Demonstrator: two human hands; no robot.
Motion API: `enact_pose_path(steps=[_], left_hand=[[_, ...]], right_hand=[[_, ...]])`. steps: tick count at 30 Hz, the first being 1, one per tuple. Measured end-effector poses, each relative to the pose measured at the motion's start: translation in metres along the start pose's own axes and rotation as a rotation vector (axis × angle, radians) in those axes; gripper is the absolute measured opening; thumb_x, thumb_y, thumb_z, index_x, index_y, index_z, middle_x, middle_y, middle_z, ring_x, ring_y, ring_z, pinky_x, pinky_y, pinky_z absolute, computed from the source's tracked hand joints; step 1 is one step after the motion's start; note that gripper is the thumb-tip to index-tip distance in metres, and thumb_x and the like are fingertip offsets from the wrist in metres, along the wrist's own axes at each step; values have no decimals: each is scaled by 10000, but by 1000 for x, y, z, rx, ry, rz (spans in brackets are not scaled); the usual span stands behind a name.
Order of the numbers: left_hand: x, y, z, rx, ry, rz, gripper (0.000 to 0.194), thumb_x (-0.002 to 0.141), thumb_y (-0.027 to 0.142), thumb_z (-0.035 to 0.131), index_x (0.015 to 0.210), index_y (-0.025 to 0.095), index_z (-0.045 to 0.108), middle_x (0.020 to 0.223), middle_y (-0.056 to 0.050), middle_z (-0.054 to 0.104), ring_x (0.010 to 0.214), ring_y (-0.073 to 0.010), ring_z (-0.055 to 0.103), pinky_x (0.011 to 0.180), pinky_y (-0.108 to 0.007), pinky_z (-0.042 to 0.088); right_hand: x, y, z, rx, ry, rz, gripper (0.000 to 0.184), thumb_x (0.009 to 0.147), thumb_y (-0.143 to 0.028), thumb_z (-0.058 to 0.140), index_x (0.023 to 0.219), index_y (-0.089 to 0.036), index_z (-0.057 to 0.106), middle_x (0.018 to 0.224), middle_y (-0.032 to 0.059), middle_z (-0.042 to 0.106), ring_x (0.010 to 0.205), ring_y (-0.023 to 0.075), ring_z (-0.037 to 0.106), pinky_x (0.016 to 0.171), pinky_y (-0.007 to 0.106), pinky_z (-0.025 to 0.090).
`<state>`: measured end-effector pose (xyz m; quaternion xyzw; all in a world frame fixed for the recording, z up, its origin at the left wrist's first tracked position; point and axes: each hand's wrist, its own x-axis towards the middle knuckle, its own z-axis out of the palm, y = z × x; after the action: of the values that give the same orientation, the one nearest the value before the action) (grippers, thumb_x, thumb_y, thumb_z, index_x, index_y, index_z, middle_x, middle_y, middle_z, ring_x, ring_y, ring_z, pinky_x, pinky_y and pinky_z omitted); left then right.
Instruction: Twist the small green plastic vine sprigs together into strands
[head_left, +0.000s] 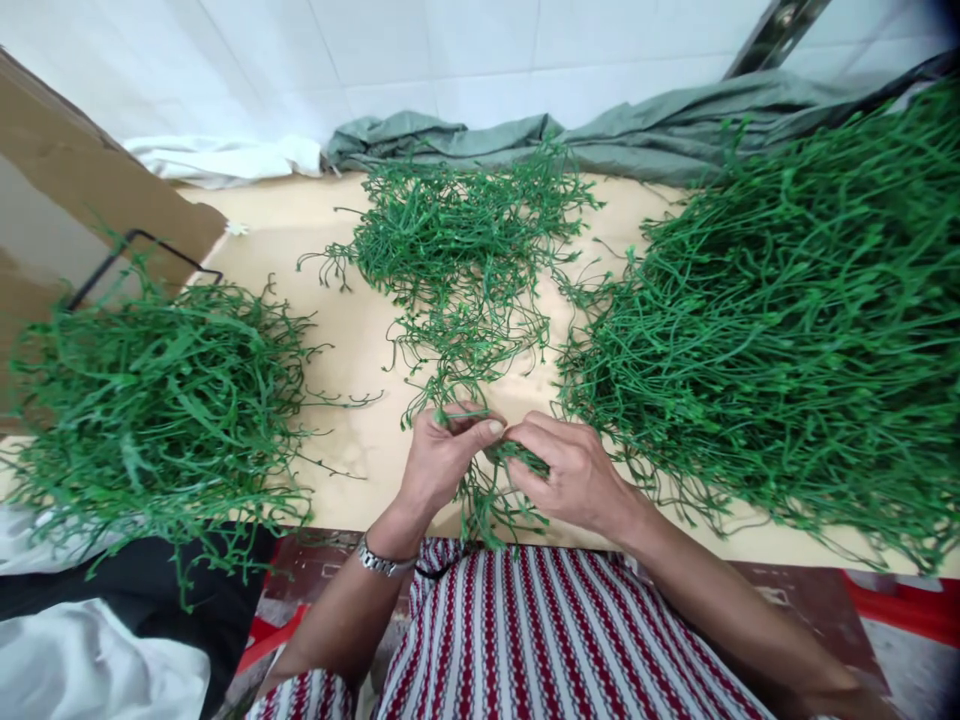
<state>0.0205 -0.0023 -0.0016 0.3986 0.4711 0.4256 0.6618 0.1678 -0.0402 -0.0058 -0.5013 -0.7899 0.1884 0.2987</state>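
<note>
My left hand (442, 460) and my right hand (566, 472) meet at the front edge of a pale table (352, 330). Both are closed on the same cluster of green plastic stems (491, 490), which hangs down between them toward my lap. My left thumb and fingers pinch the upper stems; my right fingers wrap around the bunch. A silver watch sits on my left wrist. Just beyond my hands lies a middle heap of green stems (465, 250).
A large pile of green stems (795, 320) fills the right side. Another pile (157, 400) lies at the left, next to a brown cardboard box (67, 190). Grey-green cloth (622, 130) and white cloth lie along the tiled wall.
</note>
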Motion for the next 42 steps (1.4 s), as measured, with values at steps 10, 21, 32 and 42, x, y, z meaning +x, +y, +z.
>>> enact_pose_path(steps=[10,21,32,42], left_hand=[[-1,4,-5,-73,-76,-7,153,584,252,725,638,115,685,541,-33,630,496,-128,552,506,-245,456],[-1,7,-14,-17,-186,40,117,591,170,683,702,140,666,612,-5,581,499,-77,486,469,-197,364],[-5,1,-9,52,-62,115,102,582,195,730,640,148,661,589,9,566,536,-82,471,512,-207,373],[-6,2,-9,282,-195,347,25,692,160,633,671,170,639,649,-5,581,620,-120,511,611,-239,403]], right_hand=[[-3,2,-7,184,19,-46,112,810,-125,453,849,-160,552,730,43,546,674,150,522,599,254,402],[-1,3,-15,306,-52,33,67,818,-145,471,827,-169,533,733,40,561,676,148,530,612,255,402],[0,7,-8,561,-16,227,106,817,-245,512,814,-172,589,754,34,583,707,144,539,629,255,402],[5,15,-1,931,-169,442,304,787,-428,558,674,-149,524,533,-55,388,466,59,325,437,192,260]])
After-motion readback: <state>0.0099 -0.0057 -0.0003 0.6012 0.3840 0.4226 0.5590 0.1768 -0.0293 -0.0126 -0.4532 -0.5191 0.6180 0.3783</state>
